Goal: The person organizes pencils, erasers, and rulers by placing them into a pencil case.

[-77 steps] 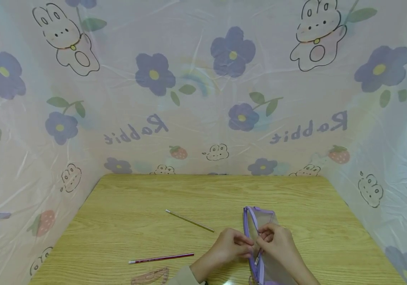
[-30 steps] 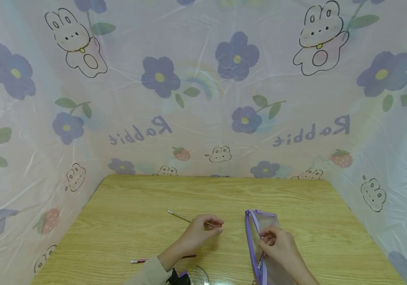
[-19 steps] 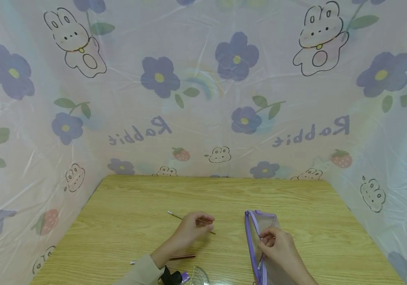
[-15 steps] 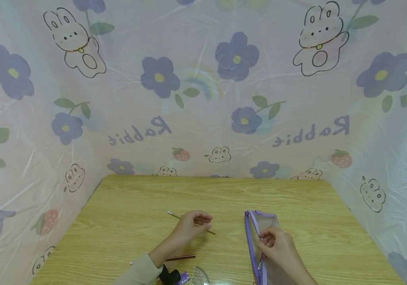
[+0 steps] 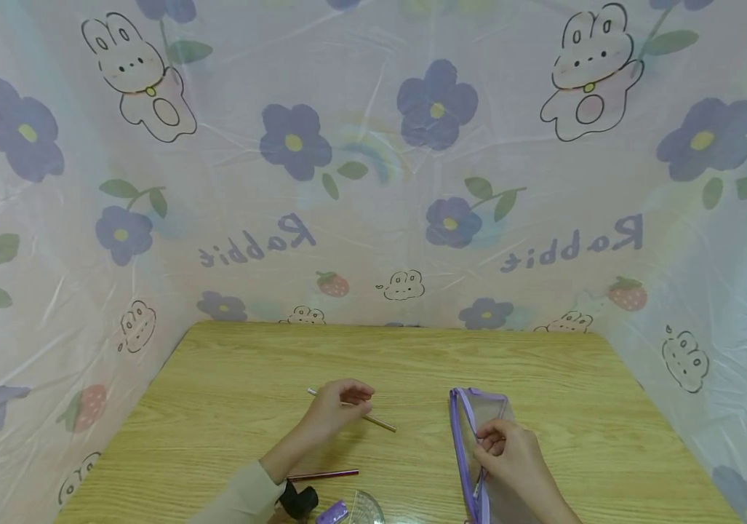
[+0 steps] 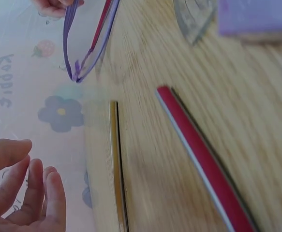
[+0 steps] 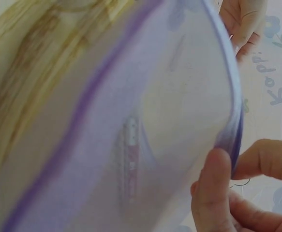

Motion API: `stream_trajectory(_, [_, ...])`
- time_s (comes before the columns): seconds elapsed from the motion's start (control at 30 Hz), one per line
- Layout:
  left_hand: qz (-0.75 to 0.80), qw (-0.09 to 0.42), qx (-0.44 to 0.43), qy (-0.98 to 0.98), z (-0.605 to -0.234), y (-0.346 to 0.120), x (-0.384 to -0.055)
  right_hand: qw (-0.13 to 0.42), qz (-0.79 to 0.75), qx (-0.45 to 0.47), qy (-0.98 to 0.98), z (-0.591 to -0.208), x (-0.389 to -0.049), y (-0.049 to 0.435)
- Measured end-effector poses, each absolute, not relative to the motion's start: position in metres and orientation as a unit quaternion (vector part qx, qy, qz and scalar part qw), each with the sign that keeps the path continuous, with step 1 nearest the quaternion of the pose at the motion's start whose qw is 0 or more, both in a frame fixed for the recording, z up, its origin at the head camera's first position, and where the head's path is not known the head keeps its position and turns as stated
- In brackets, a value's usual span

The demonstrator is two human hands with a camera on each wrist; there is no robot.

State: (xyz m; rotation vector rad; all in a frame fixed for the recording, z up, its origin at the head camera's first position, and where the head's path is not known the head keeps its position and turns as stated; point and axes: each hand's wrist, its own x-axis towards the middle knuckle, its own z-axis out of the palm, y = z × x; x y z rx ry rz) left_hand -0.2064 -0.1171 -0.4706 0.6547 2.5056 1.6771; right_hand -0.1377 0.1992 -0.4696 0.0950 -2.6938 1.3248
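My left hand (image 5: 337,407) hovers over a gold pencil (image 5: 381,423) lying on the table, hiding its middle in the head view. Its fingers (image 6: 56,203) are loosely bent with nothing between them in the left wrist view, apart from the pencil. My right hand (image 5: 513,455) pinches the purple zipper edge of a see-through mesh pencil case (image 5: 491,405) between thumb and fingers, and the case's mouth gapes. Through the mesh, a red pencil (image 7: 132,164) shows inside the case. A second red pencil (image 5: 327,475) lies on the table nearer me, partly behind the left forearm.
A clear protractor (image 5: 366,508) and a small purple block (image 5: 332,513) lie at the near edge of the view. A black device (image 5: 299,501) sits at the left wrist. Patterned curtain (image 5: 373,182) walls enclose the wooden table (image 5: 582,378) at the back and sides.
My left hand has left the pencil case's mouth and moved left over the gold pencil, drifting further left in the last half second. My right hand still pinches the case's edge.
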Motion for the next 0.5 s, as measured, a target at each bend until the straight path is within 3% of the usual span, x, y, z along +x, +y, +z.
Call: stream_trajectory(0.5, [0.544,0.021,0.204,0.814,-0.471,-0.137,-0.217,0.074,0.438,0.021,-0.895,-0.470,-0.138,0.197])
